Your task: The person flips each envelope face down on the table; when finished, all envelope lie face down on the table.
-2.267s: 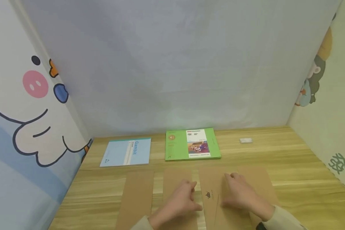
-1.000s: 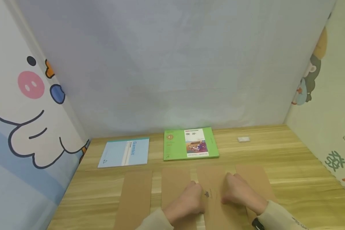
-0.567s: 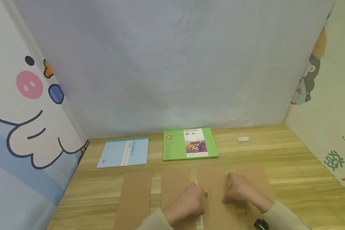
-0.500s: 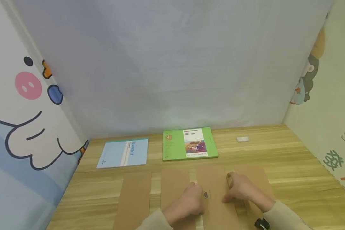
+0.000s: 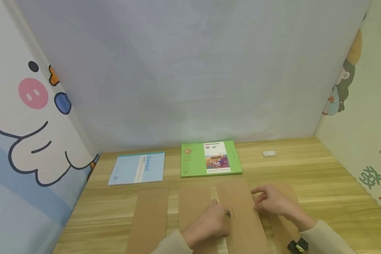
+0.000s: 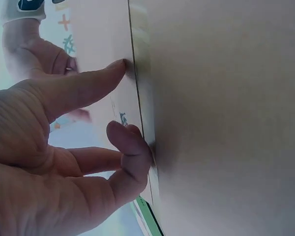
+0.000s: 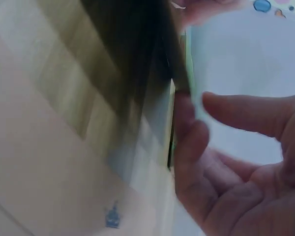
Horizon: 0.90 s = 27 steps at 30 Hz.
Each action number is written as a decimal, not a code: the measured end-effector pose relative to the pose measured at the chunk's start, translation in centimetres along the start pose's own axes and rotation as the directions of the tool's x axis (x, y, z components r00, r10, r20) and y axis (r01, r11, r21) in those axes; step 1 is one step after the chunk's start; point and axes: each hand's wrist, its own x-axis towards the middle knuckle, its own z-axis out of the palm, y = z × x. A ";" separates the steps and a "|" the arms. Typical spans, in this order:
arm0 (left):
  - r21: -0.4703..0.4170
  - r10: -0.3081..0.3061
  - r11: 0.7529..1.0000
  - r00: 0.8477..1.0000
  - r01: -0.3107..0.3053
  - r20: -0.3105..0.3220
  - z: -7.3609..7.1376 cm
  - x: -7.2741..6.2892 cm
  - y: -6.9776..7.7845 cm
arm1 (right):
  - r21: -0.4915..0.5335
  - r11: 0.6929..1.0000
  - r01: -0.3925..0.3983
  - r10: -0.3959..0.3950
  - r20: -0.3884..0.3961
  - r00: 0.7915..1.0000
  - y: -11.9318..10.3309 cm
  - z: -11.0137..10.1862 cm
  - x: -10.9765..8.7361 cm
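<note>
Several brown kraft-paper notebooks lie side by side near me in the head view. The third one (image 5: pixel 239 195) bears a small crown print, and its right side is tilted up slightly. At its left edge my left hand (image 5: pixel 206 224) holds on; in the left wrist view the thumb (image 6: pixel 101 83) lies over the cover and the other fingers curl at the edge. My right hand (image 5: pixel 274 203) grips its right edge, with a fingertip behind it and the thumb (image 7: pixel 236 108) close by in the right wrist view. The notebook's lower end is cut off by the frame.
The leftmost brown notebook (image 5: pixel 150 208), the second (image 5: pixel 193 197) and the rightmost (image 5: pixel 287 192) flank the held one. Farther back lie a blue notebook (image 5: pixel 136 169), a green book (image 5: pixel 193 160) and a white eraser (image 5: pixel 269 153), before a pale curtain (image 5: pixel 209 88).
My left hand has moved right to the third notebook's left edge, its fingers curling. My right hand has shifted right to the other edge, which has risen a little; wood shows beside it.
</note>
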 end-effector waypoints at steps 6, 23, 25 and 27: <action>-0.047 0.033 0.998 0.999 -0.034 -0.016 0.0 0.0 0.3 | 0.177 0.984 0.029 -0.041 0.065 0.997 0.8 -0.7 0.0; -0.094 0.065 0.993 0.997 -0.069 -0.040 -0.1 0.1 0.5 | 0.370 0.924 0.096 -0.201 0.256 0.945 1.2 -1.6 -0.6; -0.100 0.081 0.991 0.996 -0.085 -0.049 -0.1 0.1 0.5 | 0.359 0.927 0.112 -0.206 0.237 0.949 1.1 -1.6 -0.7; -0.110 0.101 0.988 0.993 -0.108 -0.061 -0.1 0.2 0.5 | 0.350 0.929 0.121 -0.206 0.218 0.954 1.0 -1.5 -0.8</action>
